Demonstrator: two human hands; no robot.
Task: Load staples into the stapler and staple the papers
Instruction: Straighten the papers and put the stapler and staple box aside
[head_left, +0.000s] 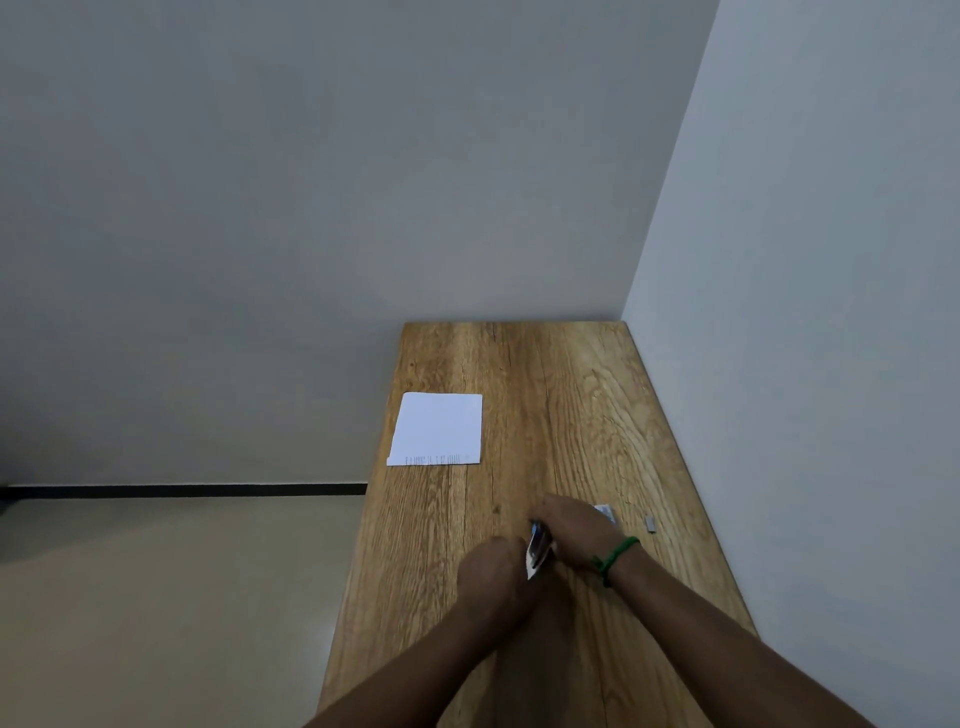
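Together, both hands (535, 551) gripping stapler (537, 551), tabletop (571, 405)

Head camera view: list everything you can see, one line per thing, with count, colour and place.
Table: one, light brown wood grain, set into the corner of the room.
Papers: one white stack, printed marks along the near edge, on the table's left side, far from the hands.
Stapler: one, dark and white, mostly hidden, held between both hands.
Staple box: one, bluish white, just beyond the right hand, partly hidden.
Staple strip: one, grey metal, on the table right of the box.
Wristband: one, green, on the right wrist.
Left hand: closed on the stapler.
Right hand: closed on the stapler.
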